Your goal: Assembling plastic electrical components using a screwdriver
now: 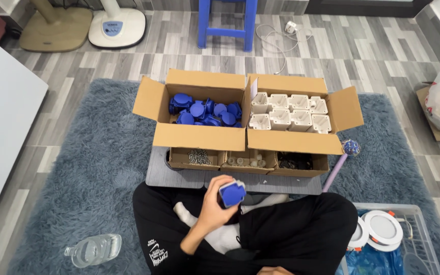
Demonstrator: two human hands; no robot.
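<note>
The person is sitting cross-legged on a shaggy blue-grey rug [92, 168], and the left hand [214, 206] is holding a blue plastic part [232, 193] above the lap, its grip closed around the lower side of the part with the fingers [219, 184] curling over its top. Only a sliver of the right hand [275, 271] is showing at the bottom edge of the view, so I cannot tell whether its grip is open or closed.

Just beyond the knees a grey board [179, 179] is lying on the rug, carrying three small trays [248, 162] of tiny hardware. Behind them two open cardboard boxes are standing side by side, touching: the left box [199, 136] is holding more blue parts [204, 112], the right box [294, 141] is holding white housings [289, 112]. A clear water bottle [93, 249] is lying on the rug at the left.
</note>
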